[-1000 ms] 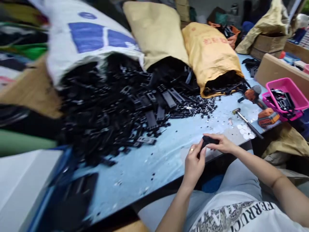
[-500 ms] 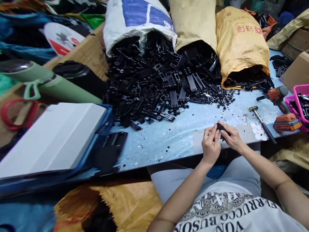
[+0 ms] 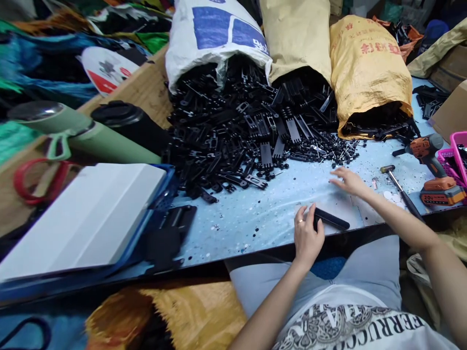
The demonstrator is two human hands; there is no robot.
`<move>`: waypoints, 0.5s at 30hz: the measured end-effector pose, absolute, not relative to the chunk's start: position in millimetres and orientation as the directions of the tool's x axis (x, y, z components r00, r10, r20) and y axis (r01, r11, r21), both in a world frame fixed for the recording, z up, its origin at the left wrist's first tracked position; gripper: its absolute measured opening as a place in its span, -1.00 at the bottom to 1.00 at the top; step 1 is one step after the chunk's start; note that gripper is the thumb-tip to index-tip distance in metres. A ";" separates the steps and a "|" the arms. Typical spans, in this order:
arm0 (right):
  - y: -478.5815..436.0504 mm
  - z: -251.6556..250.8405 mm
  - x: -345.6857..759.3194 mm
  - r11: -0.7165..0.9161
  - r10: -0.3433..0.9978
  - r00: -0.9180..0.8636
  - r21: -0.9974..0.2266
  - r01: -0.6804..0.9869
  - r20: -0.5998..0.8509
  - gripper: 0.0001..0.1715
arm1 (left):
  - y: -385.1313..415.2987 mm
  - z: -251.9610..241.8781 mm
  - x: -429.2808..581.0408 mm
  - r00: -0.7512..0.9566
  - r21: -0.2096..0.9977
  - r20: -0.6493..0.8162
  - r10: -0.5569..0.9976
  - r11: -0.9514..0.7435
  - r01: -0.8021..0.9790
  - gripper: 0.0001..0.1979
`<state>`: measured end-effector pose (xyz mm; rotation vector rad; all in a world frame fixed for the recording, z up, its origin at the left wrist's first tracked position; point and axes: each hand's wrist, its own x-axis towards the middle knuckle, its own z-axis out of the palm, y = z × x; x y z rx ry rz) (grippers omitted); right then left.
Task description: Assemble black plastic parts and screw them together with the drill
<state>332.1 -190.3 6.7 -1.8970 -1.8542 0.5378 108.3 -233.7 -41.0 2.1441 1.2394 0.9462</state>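
Note:
A long, narrow black plastic piece (image 3: pixel 332 219) with rounded ends lies near the table's front edge. My left hand (image 3: pixel 308 234) pinches its left end between thumb and fingers. My right hand (image 3: pixel 348 182) is apart from the piece, stretched out over the blue table with its fingers spread and nothing in them. Nearest beyond it lie small black-headed screws or pins (image 3: pixel 339 151). Further left spreads a big heap of black plastic parts (image 3: pixel 226 141), some of them flat with forked ends.
A hammer (image 3: pixel 401 189) and an orange cordless drill (image 3: pixel 434 170) lie to the right, near a pink basket (image 3: pixel 458 141). Sacks (image 3: pixel 368 63) of black parts stand behind. On the left are a white box-like thing (image 3: pixel 87 214), a green tumbler (image 3: pixel 105 138) and red-handled scissors (image 3: pixel 40 182).
My right hand has let go of the black piece and moved forward, its fingers opening. My left hand has come down slightly leftward with the piece, which now lies along the table edge.

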 end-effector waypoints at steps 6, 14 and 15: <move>-95.8 13.6 417.4 -0.310 0.920 0.352 -0.231 0.922 0.174 -0.35 | -218.2 -38.9 88.1 0.697 0.409 0.369 0.614 -0.781 0.471 -0.61; -3.8 33.0 446.8 -0.589 0.749 0.620 -0.192 0.785 0.236 -0.48 | -220.1 -54.7 68.3 0.543 0.334 0.617 0.570 -0.814 0.476 -0.51; 8.0 35.8 448.6 -0.576 0.768 0.605 -0.184 0.796 0.212 -0.48 | -219.7 -55.8 65.6 0.540 0.326 0.633 0.555 -0.823 0.465 -0.49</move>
